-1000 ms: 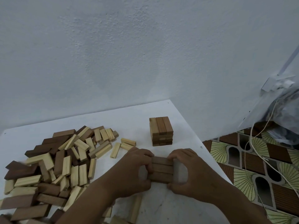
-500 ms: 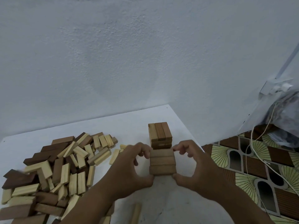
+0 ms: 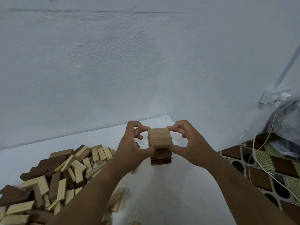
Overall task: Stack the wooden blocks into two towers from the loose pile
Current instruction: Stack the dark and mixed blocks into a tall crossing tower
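1. The left hand (image 3: 134,143) reaches in from the near left with its forearm stretched forward. Its grip is curled, thumb low and fingertips high, pinching the left ends of a row of three blocks (image 3: 159,137).
2. The right hand (image 3: 188,142) mirrors it from the near right. Its thumb presses the near right corner of the row and its index fingertip touches the far right corner, so its grip also pinches the blocks.
3. The three blocks lie flat side by side as one square layer of mid-brown wood with visible grain. They sit at the top of the tower (image 3: 161,157); whether they rest fully on it cannot be told.
4. The tower stands on the white surface (image 3: 154,192), right of centre and near its far right corner. Its lower layers are darker brown, with straight edges.
5. The loose pile (image 3: 53,176) spreads over the left part of the surface, well apart from the tower. It mixes pale yellowish and dark brown rectangular blocks lying at many angles.
6. A few pale blocks (image 3: 116,200) lie nearer, between the forearms.
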`<control>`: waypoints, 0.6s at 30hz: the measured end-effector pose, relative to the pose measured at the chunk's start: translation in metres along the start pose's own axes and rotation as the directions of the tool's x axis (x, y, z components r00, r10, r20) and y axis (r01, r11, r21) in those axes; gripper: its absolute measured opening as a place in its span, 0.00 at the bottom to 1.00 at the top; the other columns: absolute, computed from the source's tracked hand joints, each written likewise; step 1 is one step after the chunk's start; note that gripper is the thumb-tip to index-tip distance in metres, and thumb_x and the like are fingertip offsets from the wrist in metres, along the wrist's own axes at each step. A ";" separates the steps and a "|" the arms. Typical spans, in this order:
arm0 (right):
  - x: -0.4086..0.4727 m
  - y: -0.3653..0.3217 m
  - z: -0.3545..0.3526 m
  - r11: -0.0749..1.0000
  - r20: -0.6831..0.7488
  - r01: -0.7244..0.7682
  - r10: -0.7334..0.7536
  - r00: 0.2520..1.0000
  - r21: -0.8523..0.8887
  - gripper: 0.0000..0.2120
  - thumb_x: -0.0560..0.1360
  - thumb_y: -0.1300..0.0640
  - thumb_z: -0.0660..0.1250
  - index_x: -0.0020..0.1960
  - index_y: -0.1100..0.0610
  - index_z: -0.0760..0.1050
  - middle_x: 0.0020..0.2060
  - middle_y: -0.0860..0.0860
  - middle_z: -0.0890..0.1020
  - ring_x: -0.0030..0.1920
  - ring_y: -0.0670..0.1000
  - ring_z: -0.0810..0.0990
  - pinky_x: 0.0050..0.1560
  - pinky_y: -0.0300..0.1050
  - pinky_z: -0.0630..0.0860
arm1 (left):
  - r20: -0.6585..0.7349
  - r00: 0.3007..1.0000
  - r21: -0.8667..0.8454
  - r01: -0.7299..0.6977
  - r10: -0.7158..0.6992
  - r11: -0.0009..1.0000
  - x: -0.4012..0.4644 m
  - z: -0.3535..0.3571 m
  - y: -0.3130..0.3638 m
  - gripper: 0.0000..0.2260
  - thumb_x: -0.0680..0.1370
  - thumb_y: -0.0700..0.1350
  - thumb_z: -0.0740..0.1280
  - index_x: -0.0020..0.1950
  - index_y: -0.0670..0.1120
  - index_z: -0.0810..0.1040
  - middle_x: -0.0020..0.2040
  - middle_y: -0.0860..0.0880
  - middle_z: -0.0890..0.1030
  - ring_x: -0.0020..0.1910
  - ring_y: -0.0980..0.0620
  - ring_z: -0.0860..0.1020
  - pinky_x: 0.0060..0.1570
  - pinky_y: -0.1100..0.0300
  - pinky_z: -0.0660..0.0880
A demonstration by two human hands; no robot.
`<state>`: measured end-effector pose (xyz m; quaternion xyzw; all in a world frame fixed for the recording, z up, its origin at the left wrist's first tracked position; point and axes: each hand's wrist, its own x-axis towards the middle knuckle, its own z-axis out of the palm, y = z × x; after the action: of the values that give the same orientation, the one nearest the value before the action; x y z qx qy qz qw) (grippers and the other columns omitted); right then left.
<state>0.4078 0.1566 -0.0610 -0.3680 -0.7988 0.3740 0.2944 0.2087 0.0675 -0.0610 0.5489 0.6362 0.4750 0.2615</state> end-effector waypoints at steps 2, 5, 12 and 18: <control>0.005 0.005 0.000 1.000 0.007 -0.018 0.018 1.000 -0.008 0.23 0.68 0.58 0.73 0.55 0.43 0.66 0.59 0.35 0.77 0.64 0.37 0.72 0.61 0.43 0.69 | 0.003 1.000 0.000 0.027 -0.027 1.000 0.004 0.002 -0.003 0.26 0.68 0.41 0.75 0.54 0.59 0.63 0.59 0.61 0.78 0.47 0.59 0.70 0.43 0.63 0.72; 0.009 0.011 0.003 0.999 0.026 -0.034 0.035 0.999 -0.026 0.23 0.68 0.57 0.73 0.56 0.42 0.65 0.59 0.34 0.77 0.62 0.37 0.73 0.56 0.37 0.70 | 0.010 0.998 -0.007 0.069 -0.068 0.998 0.007 0.005 -0.010 0.26 0.68 0.40 0.75 0.55 0.58 0.63 0.58 0.61 0.78 0.47 0.59 0.70 0.42 0.62 0.72; 0.010 0.018 0.004 0.999 0.062 -0.044 0.045 0.997 -0.030 0.25 0.68 0.56 0.73 0.58 0.42 0.64 0.60 0.33 0.76 0.62 0.36 0.70 0.55 0.34 0.67 | 0.019 0.996 0.017 0.086 -0.086 0.996 0.004 0.008 -0.023 0.34 0.69 0.42 0.76 0.65 0.62 0.62 0.60 0.65 0.74 0.55 0.57 0.72 0.48 0.60 0.77; 0.004 0.023 0.011 0.993 0.074 -0.095 0.089 0.993 0.071 0.30 0.74 0.38 0.63 0.73 0.39 0.56 0.72 0.33 0.61 0.71 0.35 0.59 0.69 0.40 0.61 | 0.100 0.976 -0.050 0.198 -0.193 0.979 -0.009 0.009 -0.024 0.36 0.74 0.47 0.69 0.74 0.67 0.53 0.72 0.62 0.60 0.69 0.57 0.63 0.65 0.55 0.66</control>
<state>0.4056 0.1658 -0.0853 -0.3798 -0.7763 0.4294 0.2621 0.2084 0.0635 -0.0877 0.4974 0.6596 0.4391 0.3530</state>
